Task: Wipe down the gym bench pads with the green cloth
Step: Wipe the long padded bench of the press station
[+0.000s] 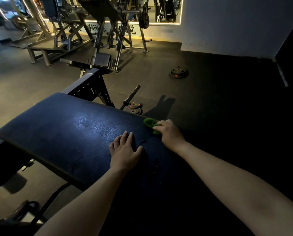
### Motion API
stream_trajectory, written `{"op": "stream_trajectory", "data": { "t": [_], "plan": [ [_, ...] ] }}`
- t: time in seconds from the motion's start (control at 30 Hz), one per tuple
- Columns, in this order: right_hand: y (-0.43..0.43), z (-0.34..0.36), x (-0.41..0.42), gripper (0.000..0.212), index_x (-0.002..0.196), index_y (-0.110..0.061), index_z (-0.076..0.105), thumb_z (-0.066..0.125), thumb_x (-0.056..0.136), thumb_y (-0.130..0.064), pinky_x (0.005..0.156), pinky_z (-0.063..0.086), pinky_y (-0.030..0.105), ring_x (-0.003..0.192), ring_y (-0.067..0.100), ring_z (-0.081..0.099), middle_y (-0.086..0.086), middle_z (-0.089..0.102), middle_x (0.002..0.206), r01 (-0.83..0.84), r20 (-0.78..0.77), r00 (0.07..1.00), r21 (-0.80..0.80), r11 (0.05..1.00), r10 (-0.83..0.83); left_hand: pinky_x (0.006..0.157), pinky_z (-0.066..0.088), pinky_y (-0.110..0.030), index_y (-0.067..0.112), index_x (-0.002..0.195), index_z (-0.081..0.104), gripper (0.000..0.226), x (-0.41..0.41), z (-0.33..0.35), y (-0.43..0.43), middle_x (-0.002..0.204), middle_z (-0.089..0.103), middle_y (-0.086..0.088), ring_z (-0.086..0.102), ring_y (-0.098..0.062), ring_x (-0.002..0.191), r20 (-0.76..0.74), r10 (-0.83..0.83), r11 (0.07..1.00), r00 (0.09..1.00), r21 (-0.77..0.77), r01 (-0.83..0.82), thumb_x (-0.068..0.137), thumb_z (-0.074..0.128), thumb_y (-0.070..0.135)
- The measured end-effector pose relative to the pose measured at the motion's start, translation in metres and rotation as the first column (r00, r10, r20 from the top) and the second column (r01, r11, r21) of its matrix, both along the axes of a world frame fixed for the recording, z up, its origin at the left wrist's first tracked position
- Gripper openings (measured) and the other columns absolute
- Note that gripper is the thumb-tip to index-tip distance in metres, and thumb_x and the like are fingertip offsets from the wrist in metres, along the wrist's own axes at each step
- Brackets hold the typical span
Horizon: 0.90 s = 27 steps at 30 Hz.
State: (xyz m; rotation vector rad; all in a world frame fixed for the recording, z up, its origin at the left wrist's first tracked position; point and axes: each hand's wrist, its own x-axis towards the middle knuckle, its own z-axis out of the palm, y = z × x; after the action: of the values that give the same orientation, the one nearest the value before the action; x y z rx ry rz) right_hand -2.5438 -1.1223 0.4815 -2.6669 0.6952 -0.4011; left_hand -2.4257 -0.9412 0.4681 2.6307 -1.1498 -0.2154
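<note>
Green cloth (150,124) bunched under the right hand (169,133) at the bench pad (65,130) far edge; left hand (124,150) rests flat, fingers straight.

The left arm (84,201) and right arm (227,181) reach up from the bottom. The left hand (125,150) lies flat mid-frame, fingers straight. The right hand (170,133), just to its right, curls round the green cloth (149,123).

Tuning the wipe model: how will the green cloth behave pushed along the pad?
Likely floppy: the green cloth sits bunched in folds under the right hand. May ruck up rather than slide on the grained bench pad.
</note>
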Motion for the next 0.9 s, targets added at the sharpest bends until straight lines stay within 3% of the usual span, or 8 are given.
{"op": "stream_trajectory", "data": {
  "t": [0.13,0.2,0.4,0.5,0.6,0.73,0.9],
  "plan": [
    [-0.020,0.001,-0.014,0.047,0.126,-0.009,0.064,0.038,0.091,0.009,0.098,0.037,0.033,0.113,0.030,0.042,0.011,0.054,0.130,0.307,0.011,0.951,0.062,0.950,-0.308,0.120,-0.001,-0.044,0.028,0.158,0.023,0.086,-0.001,0.001,0.001,0.167,0.015,0.003,0.005,-0.020,0.150,0.005,-0.005,1.000,1.000,-0.016,0.005,0.083,0.027,0.068],
    [-0.003,0.004,-0.001,0.046,0.129,-0.011,0.061,0.038,0.093,0.005,0.097,0.035,0.032,0.114,0.029,0.040,0.011,0.053,0.132,0.335,0.010,0.941,0.095,0.937,-0.338,0.120,0.000,-0.044,0.027,0.158,0.023,0.086,-0.002,0.001,0.000,0.167,0.015,0.002,0.005,-0.021,0.150,0.008,0.000,1.000,1.000,-0.010,0.000,0.082,0.027,0.068],
    [0.064,0.006,0.040,0.045,0.133,-0.017,0.061,0.042,0.095,-0.005,0.096,0.038,0.034,0.111,0.028,0.045,0.007,0.058,0.131,-0.028,0.030,0.999,0.130,0.991,0.024,0.120,0.001,-0.044,0.028,0.158,0.022,0.090,-0.001,0.001,0.000,0.167,0.014,0.002,0.005,-0.020,0.151,0.005,-0.010,1.000,1.000,-0.013,0.010,0.080,0.021,0.073],
    [0.038,0.007,0.022,0.044,0.129,-0.017,0.064,0.045,0.094,0.000,0.099,0.042,0.039,0.112,0.027,0.046,0.005,0.059,0.128,-0.116,0.003,0.993,0.078,0.990,0.116,0.120,0.001,-0.044,0.028,0.159,0.020,0.079,0.000,0.001,0.002,0.167,0.012,0.002,0.004,-0.021,0.151,0.008,-0.017,1.000,1.000,-0.009,0.017,0.092,0.036,0.068],
    [-0.011,0.005,-0.011,0.045,0.128,-0.014,0.065,0.044,0.093,0.005,0.099,0.041,0.037,0.111,0.028,0.045,0.007,0.058,0.126,0.074,-0.029,0.997,0.041,0.996,-0.073,0.121,0.000,-0.044,0.029,0.159,0.021,0.076,0.001,0.000,0.002,0.167,0.013,0.003,0.003,-0.021,0.152,0.001,-0.013,1.000,1.000,-0.026,0.013,0.095,0.042,0.064],
    [-0.040,0.004,-0.039,0.046,0.133,-0.014,0.059,0.046,0.092,0.004,0.098,0.039,0.035,0.113,0.028,0.041,0.008,0.052,0.131,0.377,-0.060,0.926,0.109,0.920,-0.372,0.122,0.001,-0.045,0.028,0.159,0.021,0.076,0.000,0.001,0.001,0.167,0.012,0.002,0.003,-0.022,0.151,0.001,-0.016,0.999,1.000,-0.035,0.016,0.095,0.042,0.063],
    [-0.006,0.005,-0.016,0.045,0.130,-0.015,0.060,0.039,0.093,0.000,0.093,0.037,0.034,0.111,0.029,0.043,0.012,0.053,0.132,0.409,-0.025,0.912,0.117,0.905,-0.409,0.122,0.001,-0.045,0.027,0.159,0.021,0.075,-0.001,0.001,0.000,0.167,0.013,0.001,0.004,-0.022,0.152,0.001,-0.016,0.999,1.000,-0.037,0.016,0.096,0.042,0.062]
  ]
}}
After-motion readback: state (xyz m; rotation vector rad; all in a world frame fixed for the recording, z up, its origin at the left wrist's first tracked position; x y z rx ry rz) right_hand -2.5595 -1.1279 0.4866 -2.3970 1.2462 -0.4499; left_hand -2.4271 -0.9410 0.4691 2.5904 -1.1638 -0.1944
